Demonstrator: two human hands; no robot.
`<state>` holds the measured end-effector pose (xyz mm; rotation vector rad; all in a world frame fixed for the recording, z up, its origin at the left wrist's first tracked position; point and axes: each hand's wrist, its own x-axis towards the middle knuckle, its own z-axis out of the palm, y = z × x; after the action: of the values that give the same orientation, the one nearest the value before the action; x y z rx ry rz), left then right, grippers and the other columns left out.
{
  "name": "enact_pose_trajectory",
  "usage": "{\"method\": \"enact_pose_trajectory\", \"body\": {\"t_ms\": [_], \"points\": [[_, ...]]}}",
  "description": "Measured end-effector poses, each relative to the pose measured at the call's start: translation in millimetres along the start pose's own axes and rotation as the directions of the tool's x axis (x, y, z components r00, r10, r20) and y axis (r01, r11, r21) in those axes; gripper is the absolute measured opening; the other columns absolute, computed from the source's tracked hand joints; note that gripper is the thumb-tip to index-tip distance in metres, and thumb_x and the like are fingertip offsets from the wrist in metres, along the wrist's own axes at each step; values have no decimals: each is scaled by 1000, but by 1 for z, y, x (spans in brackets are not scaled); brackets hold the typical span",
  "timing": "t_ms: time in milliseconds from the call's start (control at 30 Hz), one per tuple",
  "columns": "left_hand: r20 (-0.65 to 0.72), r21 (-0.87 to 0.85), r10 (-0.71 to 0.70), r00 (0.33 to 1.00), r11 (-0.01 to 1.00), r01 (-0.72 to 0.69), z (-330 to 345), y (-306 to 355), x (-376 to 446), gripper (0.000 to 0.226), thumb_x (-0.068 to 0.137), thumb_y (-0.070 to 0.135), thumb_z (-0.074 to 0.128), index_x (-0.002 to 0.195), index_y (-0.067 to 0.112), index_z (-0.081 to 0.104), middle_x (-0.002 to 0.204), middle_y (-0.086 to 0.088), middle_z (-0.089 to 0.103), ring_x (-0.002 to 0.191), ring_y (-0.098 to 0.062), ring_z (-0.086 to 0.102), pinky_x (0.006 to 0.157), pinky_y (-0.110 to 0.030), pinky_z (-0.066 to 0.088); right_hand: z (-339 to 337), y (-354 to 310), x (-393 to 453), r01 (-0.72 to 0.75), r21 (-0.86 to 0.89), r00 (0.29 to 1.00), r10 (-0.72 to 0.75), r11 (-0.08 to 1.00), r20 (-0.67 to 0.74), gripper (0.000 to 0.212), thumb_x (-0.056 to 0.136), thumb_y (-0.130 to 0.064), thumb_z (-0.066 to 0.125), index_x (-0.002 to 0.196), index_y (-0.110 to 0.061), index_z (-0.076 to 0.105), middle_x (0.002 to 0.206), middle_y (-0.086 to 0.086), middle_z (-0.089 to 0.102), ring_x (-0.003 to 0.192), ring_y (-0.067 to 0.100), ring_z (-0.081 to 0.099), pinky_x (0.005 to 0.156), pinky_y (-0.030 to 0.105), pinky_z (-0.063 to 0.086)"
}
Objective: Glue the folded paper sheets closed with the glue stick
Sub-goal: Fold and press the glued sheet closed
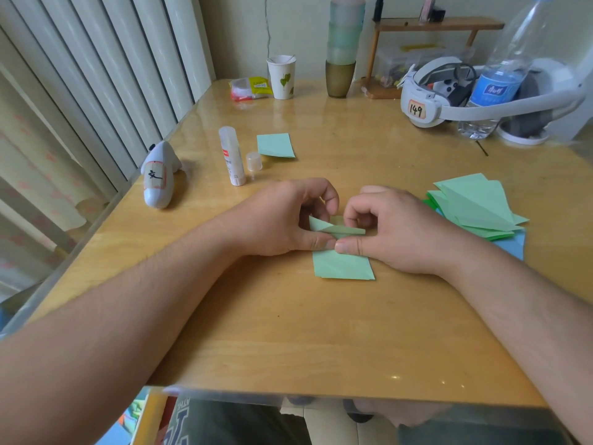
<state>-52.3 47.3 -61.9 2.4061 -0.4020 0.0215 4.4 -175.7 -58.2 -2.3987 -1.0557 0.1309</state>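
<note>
A light green folded paper sheet (pixel 342 266) lies on the wooden table (pixel 288 332) in the middle. My left hand (pixel 288 216) and my right hand (pixel 394 229) both pinch its upper folded flap, thumbs pressed tip to tip on the fold. The glue stick (pixel 231 155) stands uncapped behind my left hand, its clear cap (pixel 254 161) beside it. Another folded green sheet (pixel 276 145) lies further back. A stack of folded green sheets (pixel 478 207) lies to the right of my right hand.
A white figurine (pixel 159 175) lies at the left edge. At the back stand a paper cup (pixel 281 77), stacked cups (pixel 341 59), a headset (pixel 449 91), a water bottle (pixel 503 75) and a small wooden shelf (pixel 436 25).
</note>
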Motion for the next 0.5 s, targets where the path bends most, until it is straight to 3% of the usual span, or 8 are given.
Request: {"method": "enact_pose_trajectory", "body": {"t_ms": [167,367,500], "points": [[-10,5,-13,1000,1000,13,-1,0,-2,36,82,31,89,103,32,61,93,12,72,79,-12,64,77,-34,55,0,2,-1,-12,17,1000,11,1000,10,29,78,-47,85,76,-35,59,87,-8,54,83,5,50,69,26,37],[-19,25,-29,999,999,29,-6,-3,-6,33,82,30,88,103,31,63,83,10,67,70,-1,58,67,-16,47,-2,5,-3,-42,9,999,42,999,19,27,80,-47,85,76,-36,60,87,-9,54,82,5,50,68,26,36],[-31,51,-11,999,999,12,-2,1,-3,32,83,31,87,105,31,64,92,13,71,74,-4,59,69,-18,49,-2,2,-1,-41,20,999,41,999,1,27,79,-47,85,77,-36,61,88,-8,55,83,5,50,67,27,36]]}}
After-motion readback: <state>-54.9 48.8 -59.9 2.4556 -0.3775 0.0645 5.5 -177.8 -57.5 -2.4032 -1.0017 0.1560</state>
